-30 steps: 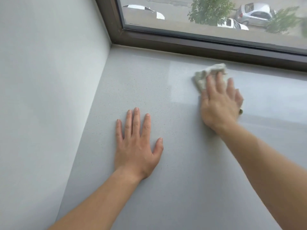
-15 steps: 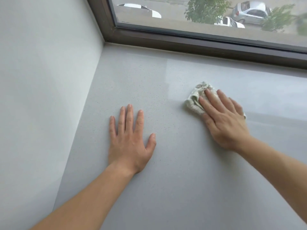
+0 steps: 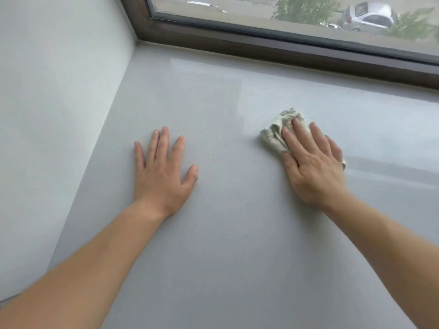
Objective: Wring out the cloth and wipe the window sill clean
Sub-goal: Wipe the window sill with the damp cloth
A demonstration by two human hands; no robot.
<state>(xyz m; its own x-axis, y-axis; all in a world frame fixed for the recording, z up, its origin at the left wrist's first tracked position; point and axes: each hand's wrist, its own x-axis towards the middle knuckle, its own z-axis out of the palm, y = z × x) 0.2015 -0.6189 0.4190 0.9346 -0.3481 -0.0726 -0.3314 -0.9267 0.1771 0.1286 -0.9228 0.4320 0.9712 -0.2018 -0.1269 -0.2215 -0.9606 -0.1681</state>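
While the left hand (image 3: 161, 176) stays planted flat on the window sill (image 3: 237, 233), fingers spread and grasping nothing, the right hand (image 3: 313, 167) has pulled the cloth (image 3: 276, 134) back from the strip just under the window frame (image 3: 285, 53) toward the body over the last second. It now sits mid-sill, level with the left hand's fingertips and well to that hand's right.

Right hand state: flat palm pressing down on the crumpled cloth, fingers extended over it, not clenched. Cloth bunches out ahead and to the left of the fingertips; a small bit peeks out at the little-finger side.

What that means: reads as a back-and-forth wipe stroke, far-to-near pass. Wringing looks done already, judging from the wet sheen right of the wiping hand. Faint streaks there suggest that zone is covered. Specks show on the sill between the two hands and ahead of the left one, so that patch and the corner by the side wall (image 3: 47, 115) probably still need a pass. The left hand would have to lift for that.

Hard to tell:
- most of the cloth is under the palm, size and fold unknown
- how damp it is, can't say
- sill's right end and near edge are cut off
- specks may be the stone pattern rather than dirt; too fine to resolve
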